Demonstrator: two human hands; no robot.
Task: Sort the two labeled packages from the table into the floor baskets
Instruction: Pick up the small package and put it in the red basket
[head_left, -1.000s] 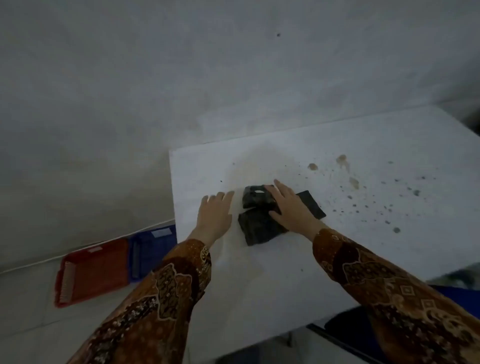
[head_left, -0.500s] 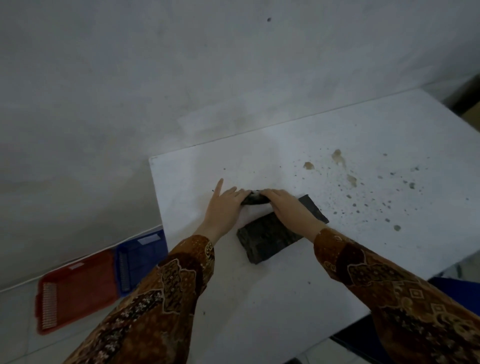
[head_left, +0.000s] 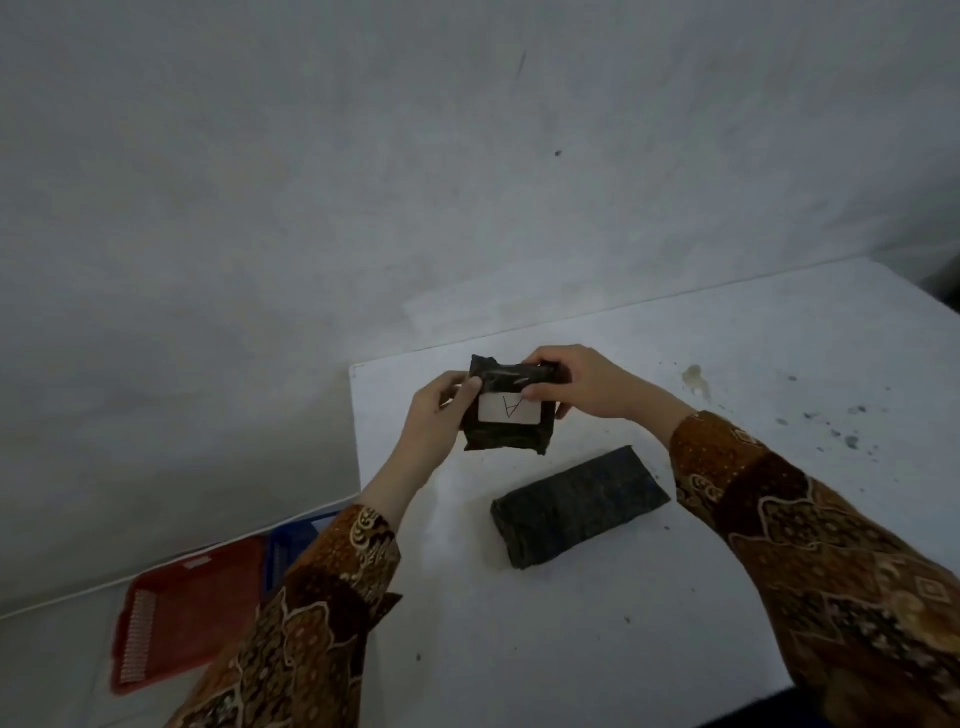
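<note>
A small black package (head_left: 506, 434) with a white label marked "A" is held up above the white table (head_left: 571, 623), its label facing me. My left hand (head_left: 434, 423) grips its left edge and my right hand (head_left: 582, 384) grips its top right corner. A second, longer black package (head_left: 576, 506) lies flat on the table just below and to the right, with no label showing. On the floor to the left sit a red basket (head_left: 192, 608) and a blue basket (head_left: 291, 545), the blue one partly hidden by my left sleeve.
A grey wall rises behind the table. Brown stains and dark specks (head_left: 696, 376) mark the table's right part. The table's left edge runs just beside my left hand, with the baskets on the floor beyond it.
Both hands lifted the small package off the longer one and turned it so its "A" label faces me. The longer package stays on the table.
</note>
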